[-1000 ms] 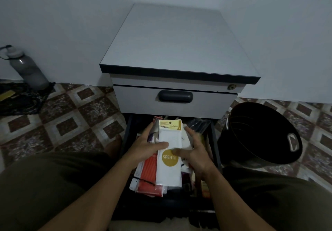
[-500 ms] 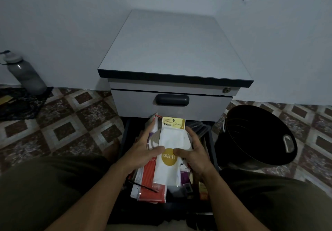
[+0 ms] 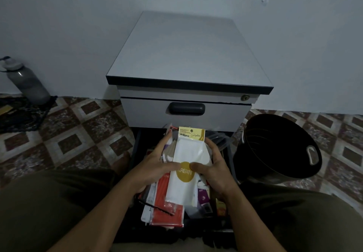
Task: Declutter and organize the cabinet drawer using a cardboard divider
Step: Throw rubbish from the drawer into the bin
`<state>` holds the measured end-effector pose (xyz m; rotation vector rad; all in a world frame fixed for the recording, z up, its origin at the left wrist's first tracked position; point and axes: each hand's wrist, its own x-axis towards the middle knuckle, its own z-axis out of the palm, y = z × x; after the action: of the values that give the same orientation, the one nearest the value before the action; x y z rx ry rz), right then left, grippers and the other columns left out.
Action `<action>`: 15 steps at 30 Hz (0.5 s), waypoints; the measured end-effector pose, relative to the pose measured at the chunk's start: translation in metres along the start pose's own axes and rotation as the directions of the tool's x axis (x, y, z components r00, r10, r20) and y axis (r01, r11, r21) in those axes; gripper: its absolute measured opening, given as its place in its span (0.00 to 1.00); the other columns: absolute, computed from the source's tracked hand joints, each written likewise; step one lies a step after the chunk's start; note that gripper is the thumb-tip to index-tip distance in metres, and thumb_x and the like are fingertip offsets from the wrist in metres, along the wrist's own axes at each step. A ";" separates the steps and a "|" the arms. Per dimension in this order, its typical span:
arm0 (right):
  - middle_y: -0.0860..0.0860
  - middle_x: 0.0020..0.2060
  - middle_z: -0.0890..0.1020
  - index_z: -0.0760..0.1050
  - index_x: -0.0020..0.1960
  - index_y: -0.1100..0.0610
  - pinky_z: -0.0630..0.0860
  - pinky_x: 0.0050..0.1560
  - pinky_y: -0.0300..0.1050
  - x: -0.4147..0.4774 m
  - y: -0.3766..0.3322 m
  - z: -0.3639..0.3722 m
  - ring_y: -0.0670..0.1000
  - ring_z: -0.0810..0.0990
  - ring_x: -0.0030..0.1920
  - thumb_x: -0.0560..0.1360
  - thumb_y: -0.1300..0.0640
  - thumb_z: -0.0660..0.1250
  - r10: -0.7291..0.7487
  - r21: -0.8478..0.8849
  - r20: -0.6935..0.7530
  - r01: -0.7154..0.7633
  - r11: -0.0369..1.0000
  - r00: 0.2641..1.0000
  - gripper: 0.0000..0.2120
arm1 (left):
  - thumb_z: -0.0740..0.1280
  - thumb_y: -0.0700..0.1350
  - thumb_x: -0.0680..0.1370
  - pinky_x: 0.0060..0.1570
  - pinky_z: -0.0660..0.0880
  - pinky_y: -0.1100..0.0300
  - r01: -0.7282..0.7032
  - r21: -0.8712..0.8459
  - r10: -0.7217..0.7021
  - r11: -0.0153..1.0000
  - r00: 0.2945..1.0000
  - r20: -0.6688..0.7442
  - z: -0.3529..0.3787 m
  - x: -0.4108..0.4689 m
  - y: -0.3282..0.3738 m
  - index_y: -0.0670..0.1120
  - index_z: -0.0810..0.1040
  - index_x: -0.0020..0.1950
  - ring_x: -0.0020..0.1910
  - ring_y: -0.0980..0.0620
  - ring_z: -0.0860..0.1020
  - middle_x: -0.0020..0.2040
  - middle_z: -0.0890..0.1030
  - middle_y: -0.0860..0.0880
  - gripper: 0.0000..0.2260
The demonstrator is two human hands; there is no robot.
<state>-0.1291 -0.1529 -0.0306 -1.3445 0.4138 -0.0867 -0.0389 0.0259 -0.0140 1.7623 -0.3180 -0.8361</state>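
A grey cabinet (image 3: 188, 55) stands against the wall, its upper drawer (image 3: 220, 114) closed. Below it a dark lower drawer (image 3: 137, 145) is pulled out toward me and crammed with packets. Both hands grip one stack of flat packets (image 3: 186, 189) above that drawer: a white packet with a yellow header and a gold circle on top, red and clear packets beneath. My left hand (image 3: 155, 165) holds the stack's left edge, thumb on top. My right hand (image 3: 214, 167) holds the right edge. No cardboard divider is in view.
A black plastic bin (image 3: 279, 149) lies tilted on the tiled floor right of the drawer. A grey water bottle (image 3: 27, 83) stands at the far left wall beside a dark cloth (image 3: 21, 114). My knees flank the drawer.
The stack of packets has risen a little out of the drawer in both hands. The camera view has tilted slightly downward.
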 end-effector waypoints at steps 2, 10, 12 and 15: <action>0.50 0.59 0.81 0.70 0.65 0.40 0.83 0.49 0.56 -0.006 0.000 0.000 0.55 0.84 0.55 0.71 0.73 0.72 0.001 -0.005 -0.007 -0.001 1.000 1.000 0.35 | 0.74 0.42 0.75 0.51 0.81 0.58 0.007 -0.026 -0.007 1.000 1.000 0.012 0.001 -0.005 0.001 0.74 0.54 0.71 0.54 0.56 0.82 0.59 0.77 0.63 0.41; 0.49 0.59 0.81 0.69 0.67 0.39 0.81 0.51 0.64 -0.027 -0.010 0.003 0.55 0.84 0.54 0.71 0.72 0.72 -0.052 -0.038 -0.044 0.050 0.998 0.998 0.36 | 0.74 0.42 0.75 0.53 0.80 0.58 -0.036 -0.039 0.036 0.999 0.999 0.012 0.005 -0.020 0.009 0.73 0.54 0.74 0.52 0.60 0.82 0.59 0.79 0.62 0.42; 0.49 0.60 0.80 0.68 0.67 0.38 0.82 0.50 0.64 -0.032 -0.017 0.004 0.55 0.84 0.54 0.71 0.71 0.72 -0.056 -0.047 -0.047 0.054 0.997 0.997 0.37 | 0.75 0.43 0.75 0.51 0.81 0.58 -0.044 -0.043 0.045 0.998 0.999 0.014 0.007 -0.023 0.013 0.75 0.54 0.73 0.52 0.59 0.83 0.59 0.79 0.61 0.41; 0.47 0.58 0.80 0.66 0.68 0.39 0.84 0.46 0.54 -0.039 -0.029 0.003 0.52 0.84 0.53 0.72 0.71 0.72 -0.066 -0.034 -0.033 0.065 0.997 0.997 0.36 | 0.75 0.47 0.74 0.50 0.82 0.56 -0.045 -0.037 0.046 0.998 0.999 0.016 0.009 -0.028 0.023 0.77 0.52 0.71 0.52 0.56 0.83 0.61 0.78 0.58 0.42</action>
<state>-0.1591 -0.1451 0.0067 -1.3909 0.4013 -0.1580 -0.0609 0.0277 0.0164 1.7084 -0.3508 -0.8201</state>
